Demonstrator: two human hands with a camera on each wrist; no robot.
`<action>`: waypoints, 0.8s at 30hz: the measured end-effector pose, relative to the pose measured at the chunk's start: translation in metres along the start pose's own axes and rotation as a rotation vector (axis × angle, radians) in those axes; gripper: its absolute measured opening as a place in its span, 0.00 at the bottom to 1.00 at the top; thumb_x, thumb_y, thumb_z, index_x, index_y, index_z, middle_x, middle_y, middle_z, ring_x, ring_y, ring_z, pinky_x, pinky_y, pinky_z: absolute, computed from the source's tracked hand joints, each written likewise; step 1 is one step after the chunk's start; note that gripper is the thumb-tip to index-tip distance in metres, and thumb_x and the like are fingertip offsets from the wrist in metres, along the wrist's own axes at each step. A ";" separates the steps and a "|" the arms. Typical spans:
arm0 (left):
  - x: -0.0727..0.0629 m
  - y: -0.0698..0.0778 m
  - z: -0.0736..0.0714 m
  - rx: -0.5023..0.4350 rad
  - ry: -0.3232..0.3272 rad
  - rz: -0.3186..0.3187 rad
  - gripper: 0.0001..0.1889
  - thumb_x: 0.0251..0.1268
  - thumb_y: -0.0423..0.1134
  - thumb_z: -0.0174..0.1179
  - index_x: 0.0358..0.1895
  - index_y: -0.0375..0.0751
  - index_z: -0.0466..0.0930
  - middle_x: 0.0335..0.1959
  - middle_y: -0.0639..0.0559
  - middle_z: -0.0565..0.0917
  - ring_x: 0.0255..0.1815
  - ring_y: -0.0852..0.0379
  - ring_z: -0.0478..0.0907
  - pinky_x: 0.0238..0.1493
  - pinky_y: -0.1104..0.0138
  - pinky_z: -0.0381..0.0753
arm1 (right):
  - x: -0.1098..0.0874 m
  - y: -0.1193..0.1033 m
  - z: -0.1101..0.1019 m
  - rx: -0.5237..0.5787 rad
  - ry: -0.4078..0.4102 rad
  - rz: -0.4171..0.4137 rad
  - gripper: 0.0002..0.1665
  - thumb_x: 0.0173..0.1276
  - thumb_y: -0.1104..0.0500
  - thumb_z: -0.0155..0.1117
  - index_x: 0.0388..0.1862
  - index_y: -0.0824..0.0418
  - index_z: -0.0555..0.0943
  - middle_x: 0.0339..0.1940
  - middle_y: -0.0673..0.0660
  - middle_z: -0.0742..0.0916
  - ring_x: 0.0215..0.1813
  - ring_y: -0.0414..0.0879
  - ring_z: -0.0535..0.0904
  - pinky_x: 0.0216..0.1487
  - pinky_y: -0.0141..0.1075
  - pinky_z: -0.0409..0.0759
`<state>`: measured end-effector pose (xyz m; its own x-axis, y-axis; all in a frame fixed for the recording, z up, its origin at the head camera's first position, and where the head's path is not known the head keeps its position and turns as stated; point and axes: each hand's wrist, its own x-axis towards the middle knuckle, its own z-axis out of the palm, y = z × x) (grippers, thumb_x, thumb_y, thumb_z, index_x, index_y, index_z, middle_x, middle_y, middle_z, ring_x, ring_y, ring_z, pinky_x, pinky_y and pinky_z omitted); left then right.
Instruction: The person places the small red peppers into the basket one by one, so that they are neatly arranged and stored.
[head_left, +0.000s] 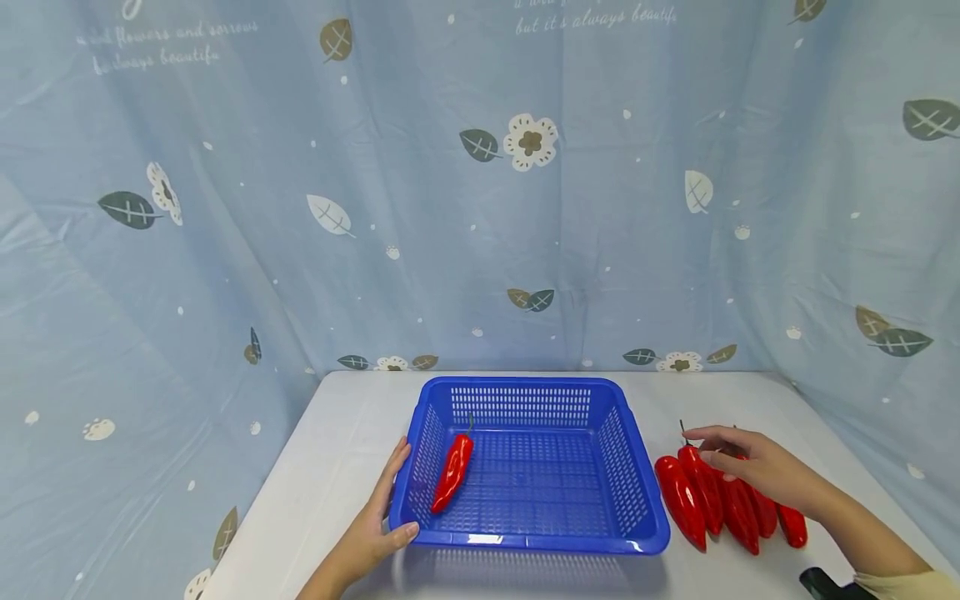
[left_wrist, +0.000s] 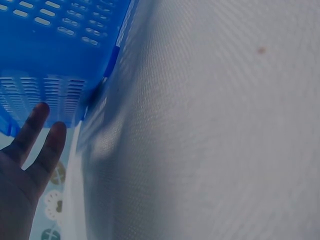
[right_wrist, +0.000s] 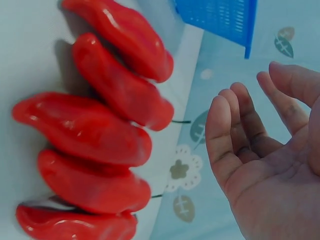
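- Pepper A (head_left: 453, 472): inside basket (head_left: 532, 546), on floor, close to L wall. Long axis runs near-to-far w/ slight lean: stem end far & a bit R, tip near & a bit L. Stem points up twd far wall.
- Peppers B–F: group of 5 on table (head_left: 300, 500), R of basket, side by side in a row. Long axes approx. parallel; stem ends far, tips twd me. Each leans w/ tip a bit R of stem end.
- Order, L to R: B (head_left: 681, 500) nearest basket, C (head_left: 697, 479), D (head_left: 738, 517), E (head_left: 763, 512), F (head_left: 792, 525) outermost.
- Spacing per R wrist view: D & E touching; E & F meet at stem ends; stems visible on C & E.
- My R hand (head_left: 757, 465): above far (stem) end of group. Fingers loosely bent, thumb apart from fingertips; nothing held. R wrist view shows a gap betw. hand & peppers.
- My L hand (head_left: 371, 525): at near-L corner of basket. Thumb on near rim, fingers extended along L side, spread apart from thumb; not clamped.
- Basket: blue, slotted walls, upright on table; long sides run L–R.
- Curtain (head_left: 420, 250): pale blue w/ leaf & flower prints, behind table.
- Dark item (head_left: 821, 583): beside my R forearm, near sleeve (head_left: 900, 586); type n/k, partly out of frame.
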<state>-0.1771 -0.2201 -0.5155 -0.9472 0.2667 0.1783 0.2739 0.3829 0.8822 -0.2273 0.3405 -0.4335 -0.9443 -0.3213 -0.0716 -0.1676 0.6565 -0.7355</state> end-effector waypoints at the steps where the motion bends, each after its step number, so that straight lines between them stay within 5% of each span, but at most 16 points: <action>1: 0.000 0.000 0.000 -0.002 0.001 -0.010 0.52 0.59 0.43 0.65 0.84 0.60 0.42 0.85 0.49 0.37 0.80 0.27 0.42 0.64 0.28 0.63 | -0.001 0.002 0.000 0.002 -0.002 0.004 0.29 0.72 0.57 0.65 0.69 0.66 0.75 0.57 0.67 0.83 0.54 0.57 0.82 0.44 0.37 0.87; 10: 0.001 -0.002 -0.001 -0.008 0.002 -0.025 0.52 0.60 0.43 0.65 0.83 0.62 0.42 0.85 0.53 0.38 0.81 0.28 0.43 0.64 0.28 0.64 | -0.008 0.021 -0.007 -0.018 0.015 0.089 0.32 0.74 0.54 0.64 0.71 0.67 0.73 0.59 0.70 0.82 0.56 0.61 0.82 0.46 0.48 0.88; 19: 0.000 -0.003 -0.001 0.006 0.001 0.043 0.52 0.59 0.41 0.64 0.84 0.56 0.42 0.85 0.48 0.38 0.79 0.25 0.44 0.62 0.27 0.64 | -0.017 0.044 -0.017 -0.026 0.046 0.134 0.34 0.76 0.50 0.61 0.72 0.69 0.70 0.65 0.76 0.77 0.58 0.64 0.81 0.44 0.46 0.88; 24: 0.001 -0.003 0.000 0.014 0.006 -0.007 0.52 0.60 0.43 0.65 0.84 0.61 0.42 0.85 0.51 0.38 0.80 0.27 0.44 0.63 0.28 0.65 | -0.022 0.054 -0.021 -0.021 0.046 0.170 0.36 0.76 0.48 0.61 0.73 0.69 0.69 0.65 0.76 0.77 0.56 0.60 0.81 0.41 0.40 0.87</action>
<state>-0.1786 -0.2210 -0.5176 -0.9500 0.2587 0.1746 0.2694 0.3972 0.8773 -0.2210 0.3970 -0.4575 -0.9715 -0.1730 -0.1621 -0.0100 0.7131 -0.7010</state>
